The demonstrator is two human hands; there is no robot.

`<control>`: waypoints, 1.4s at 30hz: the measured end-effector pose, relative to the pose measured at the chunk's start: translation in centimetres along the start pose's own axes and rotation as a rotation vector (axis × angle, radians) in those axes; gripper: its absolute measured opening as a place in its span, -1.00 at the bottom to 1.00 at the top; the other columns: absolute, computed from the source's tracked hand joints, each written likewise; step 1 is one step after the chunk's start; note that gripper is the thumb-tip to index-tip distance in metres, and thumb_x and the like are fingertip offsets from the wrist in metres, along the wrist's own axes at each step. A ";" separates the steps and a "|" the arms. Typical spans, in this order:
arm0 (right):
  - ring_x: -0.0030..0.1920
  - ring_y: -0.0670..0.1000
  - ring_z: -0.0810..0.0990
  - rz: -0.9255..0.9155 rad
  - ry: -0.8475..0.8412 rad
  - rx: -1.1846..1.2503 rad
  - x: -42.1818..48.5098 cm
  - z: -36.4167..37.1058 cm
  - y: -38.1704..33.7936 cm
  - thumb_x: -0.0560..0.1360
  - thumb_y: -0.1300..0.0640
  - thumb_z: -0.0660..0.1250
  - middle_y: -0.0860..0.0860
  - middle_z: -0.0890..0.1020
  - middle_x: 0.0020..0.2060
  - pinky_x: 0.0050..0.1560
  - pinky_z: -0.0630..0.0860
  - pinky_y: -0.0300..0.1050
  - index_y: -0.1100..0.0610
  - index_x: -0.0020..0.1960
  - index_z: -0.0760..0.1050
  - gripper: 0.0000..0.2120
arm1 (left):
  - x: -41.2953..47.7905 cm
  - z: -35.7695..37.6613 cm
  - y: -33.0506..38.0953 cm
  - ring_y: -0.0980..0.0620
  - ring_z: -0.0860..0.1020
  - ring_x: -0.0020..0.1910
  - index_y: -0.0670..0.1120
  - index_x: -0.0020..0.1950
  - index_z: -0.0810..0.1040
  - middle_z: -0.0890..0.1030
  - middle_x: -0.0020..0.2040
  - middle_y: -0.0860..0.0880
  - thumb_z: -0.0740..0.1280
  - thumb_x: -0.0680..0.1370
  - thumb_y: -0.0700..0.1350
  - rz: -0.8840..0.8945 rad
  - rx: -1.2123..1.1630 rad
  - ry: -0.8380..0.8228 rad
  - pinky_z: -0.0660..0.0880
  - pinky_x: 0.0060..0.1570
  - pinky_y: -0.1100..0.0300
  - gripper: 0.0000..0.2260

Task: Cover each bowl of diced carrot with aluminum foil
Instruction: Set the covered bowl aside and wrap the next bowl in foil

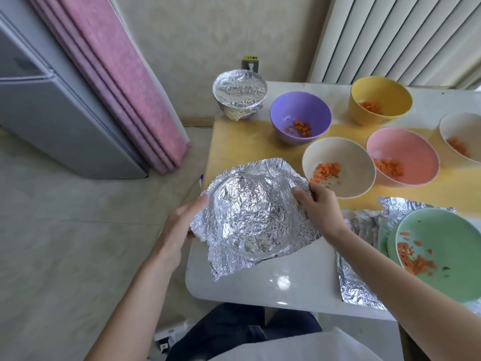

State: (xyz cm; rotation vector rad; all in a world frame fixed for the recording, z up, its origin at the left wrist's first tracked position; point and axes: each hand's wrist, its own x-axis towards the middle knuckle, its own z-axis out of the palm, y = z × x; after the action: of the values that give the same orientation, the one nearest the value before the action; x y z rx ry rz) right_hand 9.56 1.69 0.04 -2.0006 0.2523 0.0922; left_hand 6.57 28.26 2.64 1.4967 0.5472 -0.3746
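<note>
Our left hand (182,225) lies spread against the left flank of the foil-wrapped bowl (250,214). Its fingers are mostly straight and blurred, so it props rather than grips. That is the weak side. The bowl is at or just above the near left corner of the tabletop (260,287), tilted toward us, and we cannot tell whether it rests on anything. If the open palm slides on the slick foil, we judge the bowl could tip off the corner onto the floor (91,217) and spill its carrot.

The foil is only partly tucked, with loose corners hanging below the rim on the near side. Pulling them hard could tear the thin sheet or drag it off the far rim.

At the back, the finished bowl (239,93) stands right at the far left corner of the tabletop. A careless set-down beside it may nudge it over.

Our right hand (320,204) pinches the foil at the right rim, fingers curled round its edge. The hand is just beside the beige bowl (338,165), which is uncovered with diced carrot inside, and a wide swing could knock it.

Further right, the green bowl (442,251) appears to sit on the spare foil sheets (361,293). Tugging one out from under it could tilt that bowl.
</note>
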 end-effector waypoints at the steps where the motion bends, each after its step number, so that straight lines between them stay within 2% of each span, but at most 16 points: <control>1: -0.54 -0.14 0.22 -0.005 0.002 -0.009 -0.1 0.2 0.0 0.53 0.08 0.32 -0.06 0.28 -0.54 -0.48 0.18 -0.22 0.11 -0.37 0.26 -0.63 | 0.2 0.0 -0.3 0.07 0.47 -0.01 0.09 -0.30 0.42 0.57 -0.19 0.13 0.48 0.30 0.17 0.022 0.061 0.042 0.31 0.04 0.19 -0.71; 2: -0.55 -0.13 0.22 -0.007 0.003 -0.014 -0.2 0.4 0.1 0.53 0.08 0.33 -0.07 0.26 -0.54 -0.49 0.15 -0.26 0.10 -0.37 0.25 -0.63 | -0.2 0.4 0.0 0.08 0.48 -0.05 -0.13 0.06 0.48 0.57 -0.25 0.14 0.50 0.33 0.07 0.027 0.090 0.083 0.30 -0.05 0.23 -0.57; 3: -0.55 -0.13 0.22 -0.008 0.008 -0.018 -0.4 0.5 0.1 0.53 0.09 0.33 -0.07 0.25 -0.53 -0.51 0.13 -0.29 0.10 -0.37 0.23 -0.62 | 0.4 0.3 -0.6 0.09 0.51 -0.03 -0.10 -0.18 0.64 0.60 -0.23 0.13 0.50 0.36 -0.01 0.045 0.083 0.113 0.32 -0.07 0.23 -0.82; 4: -0.55 -0.13 0.22 -0.009 0.017 -0.020 -0.5 0.7 0.2 0.53 0.10 0.32 -0.07 0.23 -0.53 -0.51 0.14 -0.29 0.10 -0.37 0.21 -0.61 | -0.1 0.8 0.0 0.10 0.54 0.00 -0.07 -0.12 0.63 0.63 -0.16 0.10 0.50 0.36 -0.06 0.045 0.065 0.154 0.34 -0.06 0.23 -0.84; 7: -0.56 -0.13 0.24 -0.022 0.036 -0.034 -1.0 0.8 0.1 0.53 0.11 0.32 -0.06 0.24 -0.54 -0.54 0.16 -0.31 0.10 -0.37 0.20 -0.61 | 0.5 1.1 -0.4 0.11 0.54 -0.04 -0.04 -0.06 0.56 0.59 -0.10 0.11 0.49 0.40 -0.15 0.107 0.084 0.251 0.36 -0.15 0.30 -0.82; 10: -0.56 -0.14 0.23 -0.025 0.030 -0.057 -1.3 1.0 0.3 0.53 0.11 0.32 -0.04 0.28 -0.53 -0.54 0.18 -0.32 0.11 -0.36 0.23 -0.63 | 0.5 1.9 -0.1 -0.01 0.47 -0.02 -0.17 0.01 0.55 0.53 -0.10 0.03 0.46 0.41 -0.18 0.185 0.251 0.379 0.37 -0.17 0.18 -0.79; 12: -0.49 -0.09 0.23 -0.024 0.050 -0.103 -1.2 1.1 0.7 0.53 0.10 0.31 -0.04 0.30 -0.52 -0.50 0.18 -0.27 0.10 -0.36 0.24 -0.64 | 1.3 2.0 -0.5 -0.10 0.48 -0.16 -0.23 -0.04 0.55 0.55 -0.21 -0.07 0.46 0.39 -0.15 0.207 0.326 0.404 0.39 -0.21 0.08 -0.77; 15: -0.44 -0.04 0.21 0.011 0.095 -0.129 -1.2 1.5 1.1 0.54 0.08 0.30 -0.02 0.30 -0.49 -0.43 0.14 -0.18 0.11 -0.35 0.24 -0.64 | 2.4 2.4 -1.1 0.04 0.38 -0.37 -0.10 -0.18 0.52 0.47 -0.38 0.05 0.47 0.37 -0.12 0.192 0.242 0.426 0.33 -0.33 0.17 -0.85; 19: -0.41 -0.02 0.22 0.063 0.105 -0.148 -0.8 1.7 1.7 0.55 0.08 0.28 0.01 0.30 -0.46 -0.40 0.14 -0.11 0.14 -0.33 0.25 -0.66 | 2.4 2.6 -2.0 0.08 0.32 -0.42 -0.09 -0.25 0.46 0.40 -0.41 0.07 0.48 0.39 -0.06 0.110 0.090 0.374 0.26 -0.37 0.18 -0.77; 21: -0.42 0.01 0.25 0.089 0.088 -0.135 -0.7 1.9 2.1 0.57 0.06 0.24 0.01 0.30 -0.47 -0.38 0.18 -0.11 0.13 -0.33 0.24 -0.65 | 2.2 2.3 -2.8 0.05 0.27 -0.39 -0.14 -0.28 0.41 0.34 -0.39 0.02 0.47 0.40 -0.01 0.099 0.133 0.337 0.22 -0.33 0.17 -0.70; 25: -0.43 0.02 0.25 0.132 0.064 -0.173 -0.6 2.4 2.5 0.60 0.02 0.15 0.00 0.30 -0.48 -0.36 0.19 -0.09 0.11 -0.35 0.21 -0.62 | 1.5 2.3 -3.6 0.02 0.47 -0.23 -0.15 -0.14 0.54 0.59 -0.21 -0.02 0.43 0.44 -0.02 0.160 0.239 0.387 0.40 -0.18 0.14 -0.80; 30: -0.44 0.01 0.25 0.136 0.053 -0.249 -0.7 2.6 2.4 0.61 -0.01 0.10 0.01 0.32 -0.48 -0.37 0.16 -0.06 0.12 -0.33 0.21 -0.62 | 0.9 2.6 -3.4 0.00 0.33 -0.31 -0.24 -0.20 0.42 0.43 -0.33 0.00 0.38 0.49 -0.04 0.266 0.406 0.478 0.26 -0.28 0.14 -0.71; 35: -0.43 0.00 0.24 0.146 0.074 -0.225 -0.7 2.7 2.2 0.62 0.01 0.10 0.00 0.32 -0.47 -0.39 0.15 -0.08 0.11 -0.33 0.22 -0.62 | 0.5 2.3 -2.8 0.06 0.27 -0.35 -0.08 -0.26 0.34 0.32 -0.33 0.02 0.33 0.52 0.03 0.046 0.092 0.391 0.21 -0.33 0.17 -0.72; 37: -0.42 0.02 0.26 0.154 0.109 -0.175 -0.7 2.6 2.0 0.62 0.02 0.10 0.01 0.32 -0.46 -0.38 0.17 -0.09 0.11 -0.33 0.22 -0.63 | 0.4 1.9 -2.9 0.06 0.39 -0.20 -0.04 -0.13 0.44 0.42 -0.19 0.03 0.33 0.51 0.07 -0.039 -0.051 0.336 0.30 -0.20 0.19 -0.80; 39: -0.43 0.05 0.32 0.179 0.148 -0.086 -0.7 2.6 1.7 0.62 0.02 0.10 0.02 0.34 -0.46 -0.40 0.22 -0.12 0.12 -0.31 0.23 -0.65 | 0.2 2.0 -3.0 0.00 0.48 -0.08 -0.11 0.06 0.46 0.46 -0.10 0.00 0.35 0.50 0.04 -0.034 -0.207 0.253 0.47 -0.12 0.14 -0.74; 42: -0.42 0.07 0.38 0.188 0.186 -0.032 -0.6 2.6 1.1 0.63 0.04 0.08 0.07 0.37 -0.43 -0.48 0.26 -0.17 0.19 -0.23 0.29 -0.68 | -0.7 3.3 -2.9 0.07 0.54 -0.25 -0.18 0.20 0.35 0.39 -0.15 -0.04 0.44 0.45 -0.06 0.033 -0.298 0.151 0.57 0.01 0.01 -0.56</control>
State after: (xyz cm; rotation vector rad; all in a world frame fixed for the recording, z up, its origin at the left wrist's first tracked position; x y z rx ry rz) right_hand 8.83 3.67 -1.88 -2.0155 0.5616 0.0295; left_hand 4.72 24.74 0.56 1.2496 0.6669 -0.1460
